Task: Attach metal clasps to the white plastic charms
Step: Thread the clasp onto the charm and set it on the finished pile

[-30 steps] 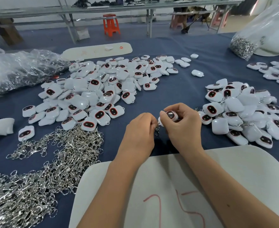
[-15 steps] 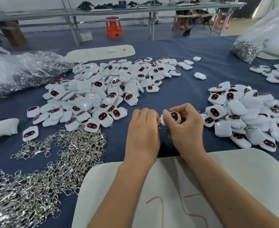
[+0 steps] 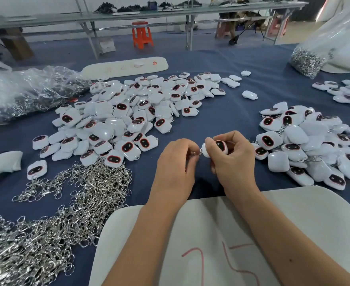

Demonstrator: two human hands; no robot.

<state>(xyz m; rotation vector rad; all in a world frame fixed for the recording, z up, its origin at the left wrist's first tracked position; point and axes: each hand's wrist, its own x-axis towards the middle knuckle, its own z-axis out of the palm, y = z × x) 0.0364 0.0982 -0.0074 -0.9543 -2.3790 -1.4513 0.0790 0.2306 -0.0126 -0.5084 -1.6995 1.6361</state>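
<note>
The right hand [image 3: 232, 162] grips a white charm [image 3: 215, 148] between thumb and curled fingers, just above the blue bench [image 3: 221, 120]. The left hand [image 3: 177, 164], fingers curled, pinches a small metal clasp [image 3: 198, 154] touching the charm's left edge. Left of the charm lie a charm pile [image 3: 128, 112] and loose clasps [image 3: 56, 213]; right of it, another pile [image 3: 306, 141].

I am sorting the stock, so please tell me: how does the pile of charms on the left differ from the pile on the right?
The left pile is wider and spreads flat; the right pile is smaller and heaped closer. Among the right pile metal clasps show between the charms; in the left pile I see almost none. Both hold white charms with dark red-rimmed faces on the blue cloth.
</note>
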